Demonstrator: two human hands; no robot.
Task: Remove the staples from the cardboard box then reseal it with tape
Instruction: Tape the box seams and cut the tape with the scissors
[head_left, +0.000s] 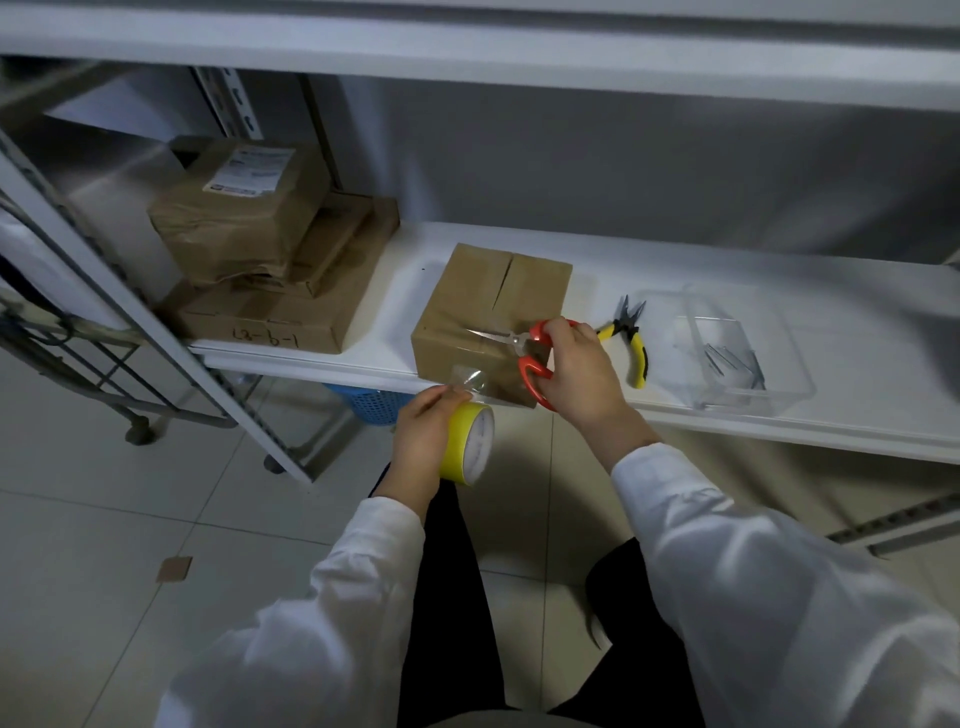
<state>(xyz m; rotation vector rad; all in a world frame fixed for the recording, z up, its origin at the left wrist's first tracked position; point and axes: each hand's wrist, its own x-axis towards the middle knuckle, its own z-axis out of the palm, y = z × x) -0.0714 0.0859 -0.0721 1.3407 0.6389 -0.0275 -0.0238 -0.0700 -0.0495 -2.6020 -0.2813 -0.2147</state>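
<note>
The white shelf (675, 270) carries a cardboard box (488, 306) at its front edge. A stack of brown parcels (291, 312) lies to the left, with yellow-handled pliers (631, 343) and a clear tray (779, 395) to the right.

Your left hand (423, 434) is low and close to your body, back facing up, with the fingers curled over the top of a roll of tape (467, 444). Your right hand (582, 376) is higher and further forward, fingers hooked through the handles of the scissors (517, 340), knuckles turned to the left. Both forearms reach forward in white sleeves (727, 561). The two hands are near each other but not touching.
</note>
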